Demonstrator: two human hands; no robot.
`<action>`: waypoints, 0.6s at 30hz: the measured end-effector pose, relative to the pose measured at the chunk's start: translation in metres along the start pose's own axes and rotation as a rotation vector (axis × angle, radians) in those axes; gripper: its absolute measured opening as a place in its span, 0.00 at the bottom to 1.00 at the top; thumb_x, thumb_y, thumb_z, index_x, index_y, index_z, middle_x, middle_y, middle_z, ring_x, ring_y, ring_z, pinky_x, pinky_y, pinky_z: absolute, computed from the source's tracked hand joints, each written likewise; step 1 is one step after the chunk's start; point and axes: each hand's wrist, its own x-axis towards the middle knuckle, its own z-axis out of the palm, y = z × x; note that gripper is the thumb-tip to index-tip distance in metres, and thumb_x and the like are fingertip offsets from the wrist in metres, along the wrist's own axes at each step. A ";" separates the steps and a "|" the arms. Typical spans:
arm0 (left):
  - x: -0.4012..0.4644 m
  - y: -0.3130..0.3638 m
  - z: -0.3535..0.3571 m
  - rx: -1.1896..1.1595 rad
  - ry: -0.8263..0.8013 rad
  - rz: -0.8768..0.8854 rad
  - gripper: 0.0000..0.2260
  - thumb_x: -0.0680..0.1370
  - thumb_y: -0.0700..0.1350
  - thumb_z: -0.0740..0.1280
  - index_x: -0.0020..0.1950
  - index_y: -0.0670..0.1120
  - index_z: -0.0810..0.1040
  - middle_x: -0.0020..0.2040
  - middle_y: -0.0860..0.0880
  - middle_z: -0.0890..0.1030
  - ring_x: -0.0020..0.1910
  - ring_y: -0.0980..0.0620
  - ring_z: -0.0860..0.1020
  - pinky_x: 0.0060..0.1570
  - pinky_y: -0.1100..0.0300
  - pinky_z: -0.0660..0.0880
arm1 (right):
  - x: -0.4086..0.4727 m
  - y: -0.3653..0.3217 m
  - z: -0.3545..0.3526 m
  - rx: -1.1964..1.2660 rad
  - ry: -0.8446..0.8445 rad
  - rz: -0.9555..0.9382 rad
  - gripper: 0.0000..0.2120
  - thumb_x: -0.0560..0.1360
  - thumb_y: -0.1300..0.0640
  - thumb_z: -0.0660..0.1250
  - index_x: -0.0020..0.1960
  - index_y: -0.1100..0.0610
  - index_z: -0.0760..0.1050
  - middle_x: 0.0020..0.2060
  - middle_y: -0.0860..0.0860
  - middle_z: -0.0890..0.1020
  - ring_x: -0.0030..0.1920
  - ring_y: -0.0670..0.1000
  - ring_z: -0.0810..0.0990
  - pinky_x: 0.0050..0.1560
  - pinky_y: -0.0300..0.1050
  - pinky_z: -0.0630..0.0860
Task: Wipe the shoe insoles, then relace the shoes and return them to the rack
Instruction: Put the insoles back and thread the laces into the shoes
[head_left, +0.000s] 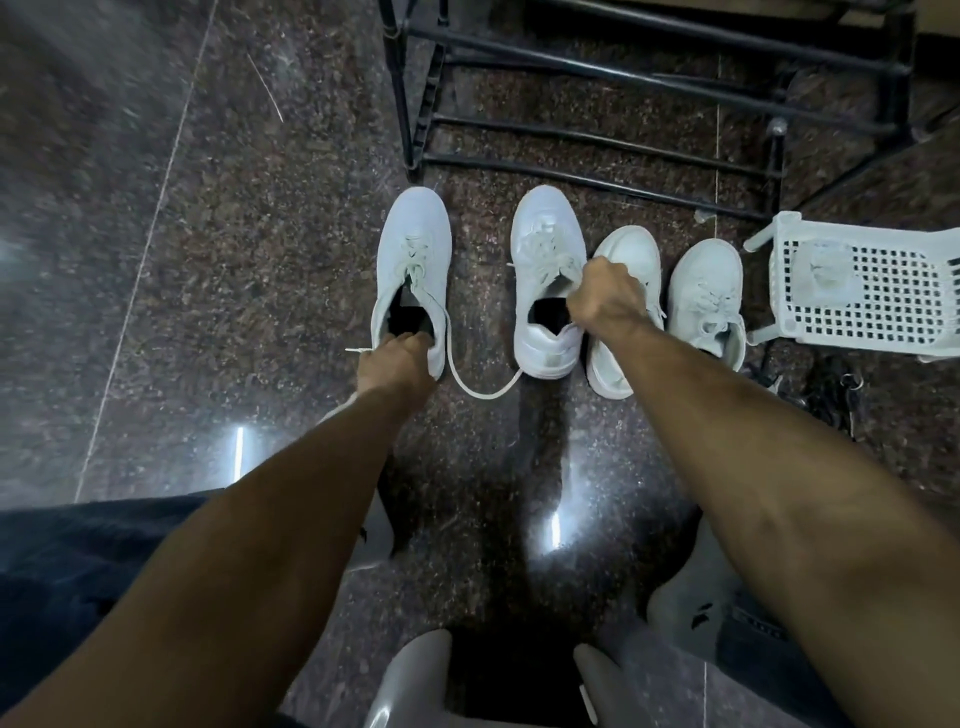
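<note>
Several white shoes stand in a row on the dark stone floor, toes toward the black metal rack (597, 140). My left hand (397, 366) grips the heel collar of the leftmost shoe (415, 244), fingers curled into its opening. A loose white lace (467, 387) trails from that shoe across the floor toward the second shoe (540, 244). My right hand (605, 301) grips the second shoe at its tongue and right collar edge. Two more white shoes (626, 254) (706, 291) stand to the right, the nearer one partly hidden by my right wrist.
A white perforated plastic basket (862, 291) lies at the right with a crumpled pale cloth (828, 273) inside. A dark tangle of items (826, 395) lies below the basket. Grey stool parts (415, 675) sit near my legs.
</note>
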 end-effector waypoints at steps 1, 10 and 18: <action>-0.003 0.002 0.001 -0.024 -0.002 -0.005 0.14 0.77 0.44 0.64 0.62 0.46 0.74 0.61 0.42 0.77 0.61 0.40 0.75 0.56 0.48 0.71 | 0.001 0.001 -0.001 0.016 0.026 0.013 0.14 0.75 0.63 0.63 0.60 0.63 0.74 0.58 0.62 0.77 0.58 0.64 0.77 0.54 0.51 0.74; -0.060 0.023 0.050 -0.097 -0.043 -0.039 0.15 0.75 0.47 0.66 0.61 0.45 0.74 0.58 0.42 0.78 0.58 0.39 0.76 0.51 0.48 0.74 | -0.071 0.024 0.047 0.172 0.143 -0.369 0.15 0.76 0.60 0.61 0.59 0.52 0.80 0.58 0.51 0.80 0.53 0.56 0.81 0.52 0.45 0.75; -0.092 0.020 0.081 -0.230 -0.328 -0.011 0.19 0.77 0.46 0.66 0.68 0.46 0.74 0.64 0.41 0.77 0.62 0.38 0.75 0.58 0.47 0.74 | -0.121 0.026 0.122 0.470 -0.563 -0.188 0.38 0.73 0.66 0.62 0.79 0.49 0.54 0.74 0.53 0.66 0.68 0.57 0.71 0.60 0.50 0.73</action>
